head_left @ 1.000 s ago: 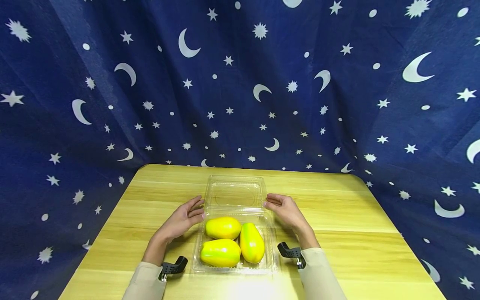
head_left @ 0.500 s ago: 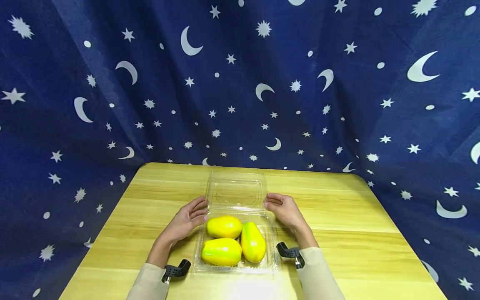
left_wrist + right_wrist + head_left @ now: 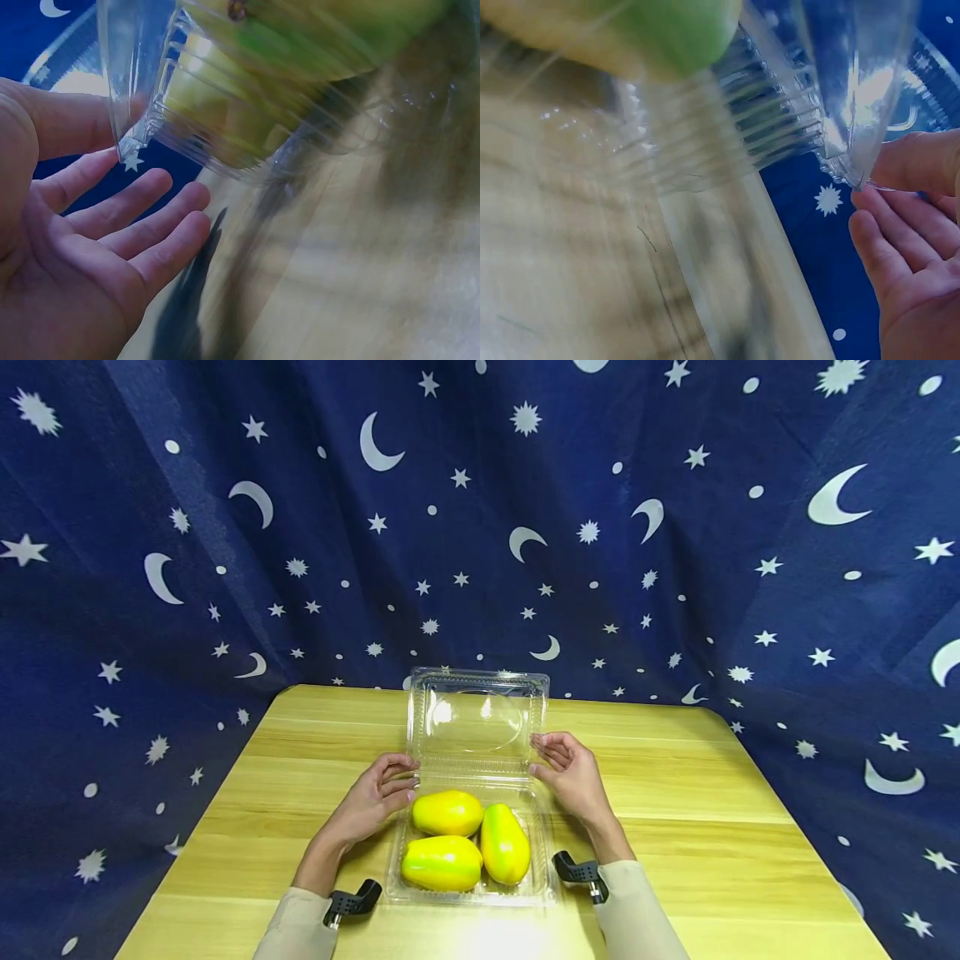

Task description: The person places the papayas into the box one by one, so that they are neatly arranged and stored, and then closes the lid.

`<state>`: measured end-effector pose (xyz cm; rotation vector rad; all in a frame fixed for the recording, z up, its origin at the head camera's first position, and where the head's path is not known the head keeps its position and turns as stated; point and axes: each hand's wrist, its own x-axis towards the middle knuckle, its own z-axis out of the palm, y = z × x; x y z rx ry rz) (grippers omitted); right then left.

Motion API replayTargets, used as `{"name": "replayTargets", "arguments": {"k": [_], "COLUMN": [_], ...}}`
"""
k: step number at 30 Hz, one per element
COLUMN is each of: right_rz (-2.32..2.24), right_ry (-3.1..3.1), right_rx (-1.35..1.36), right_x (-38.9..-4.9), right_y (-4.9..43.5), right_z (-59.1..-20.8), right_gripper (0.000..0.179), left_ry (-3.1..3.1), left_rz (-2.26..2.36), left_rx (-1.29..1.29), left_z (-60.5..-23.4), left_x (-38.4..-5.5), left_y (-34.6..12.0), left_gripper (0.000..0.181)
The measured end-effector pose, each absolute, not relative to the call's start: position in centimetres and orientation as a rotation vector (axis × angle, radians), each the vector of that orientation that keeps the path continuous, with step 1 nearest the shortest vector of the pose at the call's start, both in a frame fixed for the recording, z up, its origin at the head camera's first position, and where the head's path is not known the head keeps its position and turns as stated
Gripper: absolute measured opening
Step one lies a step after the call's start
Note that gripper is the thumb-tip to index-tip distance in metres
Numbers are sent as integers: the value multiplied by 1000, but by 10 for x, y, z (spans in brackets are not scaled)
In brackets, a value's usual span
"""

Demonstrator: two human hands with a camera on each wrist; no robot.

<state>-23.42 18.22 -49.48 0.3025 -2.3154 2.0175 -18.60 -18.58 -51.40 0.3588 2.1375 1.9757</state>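
Note:
A clear plastic clamshell box (image 3: 517,897) holds three yellow-green papayas (image 3: 506,843). Its hinged lid (image 3: 480,722) stands tilted up at the back, with light glinting off it. At the left end of the hinge, my left hand (image 3: 375,797) pinches the lid's edge between thumb and index finger; in the left wrist view its other fingers (image 3: 169,244) spread loosely below. My right hand (image 3: 573,781) pinches the lid at the opposite side, the thumb (image 3: 919,163) against the plastic and fingertips right at the hinge corner.
The box rests on a light wooden table (image 3: 675,827), which ends at a dark blue curtain (image 3: 480,568) patterned with moons and stars. Black wrist mounts (image 3: 352,900) sit at both sleeves, close to the box's near corners.
The lid has swung up from lying back toward the table to a raised tilt. My right fingers have moved slightly up along its edge; the left hand and the papayas have barely shifted.

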Motion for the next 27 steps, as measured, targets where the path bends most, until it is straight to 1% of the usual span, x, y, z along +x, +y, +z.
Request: {"name": "replayTargets", "arguments": {"k": [7, 14, 17, 20, 23, 27], "right_rz": [1866, 1638, 1481, 1423, 1462, 1562], "right_ry": [-2327, -2362, -2453, -2538, -2584, -2609], "right_rx": [376, 480, 442, 433, 462, 494], "right_x": [-225, -213, -203, -192, -180, -162], "right_y": [180, 182, 186, 192, 200, 209], "right_z": [-490, -488, -486, -482, -477, -470], "right_gripper": [30, 23, 23, 24, 24, 28], "left_ry": [2118, 2133, 2138, 2158, 2231, 2315], "left_rz": [2021, 2034, 2029, 2017, 1980, 1930], "left_rx": [401, 400, 374, 351, 337, 319], "left_z": [-512, -509, -508, -507, -507, -507], "left_x": [-185, -184, -183, -183, -183, -183], "left_y": [-182, -180, -180, -179, -180, -180], "left_gripper": [54, 43, 40, 39, 37, 34]}}
